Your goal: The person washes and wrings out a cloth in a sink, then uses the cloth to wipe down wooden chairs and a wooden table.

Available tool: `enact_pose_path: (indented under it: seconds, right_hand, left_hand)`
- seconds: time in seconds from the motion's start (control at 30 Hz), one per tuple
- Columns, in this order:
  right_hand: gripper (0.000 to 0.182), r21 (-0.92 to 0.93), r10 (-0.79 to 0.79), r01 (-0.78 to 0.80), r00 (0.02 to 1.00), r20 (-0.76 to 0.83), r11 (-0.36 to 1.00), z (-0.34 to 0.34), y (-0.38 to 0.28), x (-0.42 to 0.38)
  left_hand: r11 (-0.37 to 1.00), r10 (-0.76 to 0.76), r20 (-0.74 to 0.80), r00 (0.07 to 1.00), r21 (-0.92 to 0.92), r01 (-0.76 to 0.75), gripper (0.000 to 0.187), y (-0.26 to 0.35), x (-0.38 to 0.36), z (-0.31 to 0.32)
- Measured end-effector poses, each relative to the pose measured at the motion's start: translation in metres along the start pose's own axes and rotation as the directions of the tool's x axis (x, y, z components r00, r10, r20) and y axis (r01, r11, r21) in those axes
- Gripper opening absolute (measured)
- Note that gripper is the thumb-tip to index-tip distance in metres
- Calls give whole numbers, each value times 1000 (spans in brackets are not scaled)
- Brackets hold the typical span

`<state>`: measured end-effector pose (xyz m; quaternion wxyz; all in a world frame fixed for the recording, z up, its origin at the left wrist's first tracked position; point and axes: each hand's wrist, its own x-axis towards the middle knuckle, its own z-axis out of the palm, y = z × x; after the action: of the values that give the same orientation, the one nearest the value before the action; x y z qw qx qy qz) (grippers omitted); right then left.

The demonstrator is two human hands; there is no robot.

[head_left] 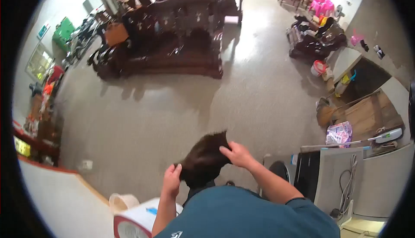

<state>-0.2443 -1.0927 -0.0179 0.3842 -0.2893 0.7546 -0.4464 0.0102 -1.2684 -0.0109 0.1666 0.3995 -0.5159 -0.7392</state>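
Observation:
A dark brown, almost black piece of cloth (204,156) is stretched between my two hands, in front of my body. My left hand (172,179) pinches its left edge, thumb up. On the other side, my right hand (237,153) grips the upper right edge between thumb and fingers. The cloth sags in the middle, and its upper edge looks ragged. Whether it is fabric or something furry, I cannot make out. Part of my shoe shows below it.
A carved dark wooden bench (173,60) stands ahead, with a brown bag (116,33) on its left arm. A cluttered dark wooden chair (313,39) and red-lidded bucket (318,68) are at right. Close by are a grey cabinet (330,181) and a white appliance (158,207).

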Motion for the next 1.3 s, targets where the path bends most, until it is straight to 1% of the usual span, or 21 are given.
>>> enact_pose_path:
  seconds: [0.07, 0.17, 0.27, 0.3, 0.4, 0.43, 0.53, 0.57, 0.63, 0.67, 0.7, 0.73, 0.77, 0.87, 0.9, 1.0, 1.07, 1.1, 1.17, 1.27, 1.3]
  right_hand:
    - [44, -142, 83, -88, 996, -40, 986, -32, 0, 67]
    - [37, 45, 194, -188, 951, -241, 981, -74, 5, 126]
    - [34, 140, 174, -122, 863, -475, 983, -107, -15, 168]
    - [32, 208, 200, -107, 842, -502, 972, -115, 8, 188]
    - [32, 328, 250, -14, 678, -692, 944, -158, -32, 221]
    - [37, 330, 261, -1, 614, -745, 944, -171, -39, 236]
    - [46, 139, 320, -318, 639, -699, 938, -223, -15, 286]
    - [42, 230, 337, -247, 650, -681, 941, -237, 8, 306]
    - [34, 101, 220, -210, 684, -695, 972, -287, 31, 348]
    - [31, 42, 165, -190, 699, -696, 981, -315, 35, 369]
    - [28, 138, 318, -302, 707, -631, 943, -348, 20, 389]
    - [29, 85, 300, -315, 733, -611, 945, -380, 15, 414]
    - [30, 24, 285, -335, 761, -584, 942, -412, 11, 437]
    - [41, -181, 248, -368, 847, -470, 912, -505, -27, 497]
    - [45, -258, 216, -344, 882, -419, 903, -533, -40, 516]
    - [50, -427, 217, -301, 947, -236, 852, -612, -40, 580]
    - [48, -503, 288, -321, 947, -144, 802, -653, -22, 629]
    - [37, -438, 342, -375, 927, -157, 817, -672, -8, 656]
    - [31, -416, 238, -320, 942, -237, 851, -708, 24, 695]
    - [32, -372, 190, -352, 894, -406, 859, -774, 30, 742]
    - [33, -327, 187, -355, 874, -449, 876, -800, 27, 759]
  left_hand:
    - [990, -139, 127, 982, 54, 133, 27, 14, 111, 8]
    - [982, -139, 188, 972, 152, 111, 29, 52, 215, 29]
    - [943, -133, 273, 953, 331, 36, 28, 100, 319, 64]
    - [921, -145, 311, 939, 390, 13, 28, 111, 345, 78]
    - [903, -18, 420, 908, 397, -165, 32, 149, 424, 143]
    - [850, -1, 433, 901, 475, -227, 33, 151, 455, 161]
    - [652, 47, 477, 878, 651, -389, 36, 153, 545, 225]
    - [578, 58, 495, 867, 691, -434, 37, 158, 567, 252]
    - [438, 80, 509, 857, 754, -489, 34, 165, 616, 301]
    - [481, 89, 484, 871, 744, -463, 32, 167, 637, 320]
    - [522, 94, 460, 883, 732, -437, 30, 178, 651, 343]
    - [564, 94, 435, 896, 718, -408, 29, 194, 664, 367]
    - [574, 32, 389, 921, 747, -336, 33, 211, 678, 389]
    - [733, -137, 455, 880, 644, -219, 47, 264, 723, 457]
    - [680, -35, 540, 841, 630, -376, 62, 269, 747, 474]
    - [307, 39, 795, 606, 568, -764, 66, 296, 820, 533]
    - [251, 29, 816, 577, 553, -794, 45, 290, 884, 576]
    - [250, 3, 818, 576, 557, -792, 37, 287, 920, 598]
    - [287, -61, 794, 605, 594, -751, 16, 304, 979, 653]
    - [51, 234, 938, 255, 250, -967, 19, 323, 1078, 732]
    - [5, 229, 958, 171, 174, -985, 23, 350, 1099, 766]
